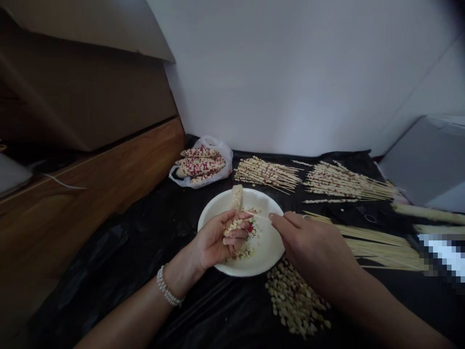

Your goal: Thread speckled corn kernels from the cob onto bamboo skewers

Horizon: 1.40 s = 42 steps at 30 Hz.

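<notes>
My left hand [225, 237] is palm up over the near left side of a white bowl [271, 259], its fingers curled round a small heap of pale corn kernels [233, 225]. Between its thumb and forefinger is the tip of a thin bamboo skewer [258, 215]; whether a kernel is on that tip is too small to tell. My right hand [301, 237] pinches the skewer's other end at the bowl's right rim. A stripped corncob [237, 196] leans at the back of the bowl. Loose kernels [254, 245] lie on the bowl's bottom.
Behind the bowl are a plastic bag [227, 155] of red-and-white corn cobs [201, 167] and two piles of kernel-threaded skewers [263, 172] [337, 180]. Bare skewers [381, 247] lie right. Pale loose pieces [296, 300] sit in front on black plastic sheeting [127, 261]. A wooden board [119, 165] stands left.
</notes>
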### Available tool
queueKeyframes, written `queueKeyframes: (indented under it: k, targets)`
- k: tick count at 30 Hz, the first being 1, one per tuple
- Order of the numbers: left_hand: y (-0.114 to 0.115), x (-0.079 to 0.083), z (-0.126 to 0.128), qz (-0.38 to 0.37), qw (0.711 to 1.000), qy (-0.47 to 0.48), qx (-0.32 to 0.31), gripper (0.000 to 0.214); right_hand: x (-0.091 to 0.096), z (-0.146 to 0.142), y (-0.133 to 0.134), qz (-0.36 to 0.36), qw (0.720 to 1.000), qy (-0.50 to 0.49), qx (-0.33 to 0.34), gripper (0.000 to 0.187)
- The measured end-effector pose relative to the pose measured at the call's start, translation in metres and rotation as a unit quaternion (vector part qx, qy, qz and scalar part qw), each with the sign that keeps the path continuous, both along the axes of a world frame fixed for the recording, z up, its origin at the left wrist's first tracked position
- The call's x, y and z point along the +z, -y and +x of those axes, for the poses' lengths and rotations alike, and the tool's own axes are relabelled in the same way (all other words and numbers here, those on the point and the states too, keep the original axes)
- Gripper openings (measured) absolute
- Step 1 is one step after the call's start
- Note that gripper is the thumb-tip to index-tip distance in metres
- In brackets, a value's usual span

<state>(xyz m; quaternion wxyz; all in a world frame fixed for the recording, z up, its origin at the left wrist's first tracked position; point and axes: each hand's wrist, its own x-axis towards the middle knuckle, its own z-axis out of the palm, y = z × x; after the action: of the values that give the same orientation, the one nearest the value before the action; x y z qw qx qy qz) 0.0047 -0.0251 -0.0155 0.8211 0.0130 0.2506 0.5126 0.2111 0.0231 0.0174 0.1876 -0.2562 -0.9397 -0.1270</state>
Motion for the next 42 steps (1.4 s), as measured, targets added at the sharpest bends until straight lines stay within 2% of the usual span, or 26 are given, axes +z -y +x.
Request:
queueKeyframes:
  k: [8, 12, 19, 26, 34, 42]
  targets:
    - [-0.0007, -0.0038, 0.0013, 0.035, 0.999, -0.038, -0.011, 0.018, -0.0021, -0.0017, -0.0024, -0.012, 1.000, -0.003, 0.006, 0.024]
    - [0.0006, -0.0037, 0.0027, 0.026, 0.999, -0.043, -0.019, 0.016, -0.0035, -0.0008, -0.0036, -0.026, 1.000, 0.003, 0.008, 0.030]
    - [-0.0013, 0.0000, 0.0063, 0.011, 0.999, -0.032, 0.032, 0.014, -0.0039, -0.0001, -0.0052, -0.025, 1.000, -0.004, 0.003, 0.022]
    - [-0.0026, -0.0004, 0.0014, 0.039, 0.998, -0.045, 0.036, 0.025, -0.0060, -0.0003, -0.0080, -0.012, 1.000, -0.001, -0.003, 0.029]
    - [-0.0021, -0.0021, 0.0016, 0.021, 0.998, -0.037, 0.051, 0.007, -0.0042, 0.0008, -0.0062, 0.008, 1.000, -0.024, 0.010, 0.031]
    - [-0.0017, -0.0008, 0.0023, 0.005, 0.997, -0.006, 0.076, 0.016, -0.0044, 0.0031, -0.0036, 0.001, 1.000, -0.023, 0.009, 0.030]
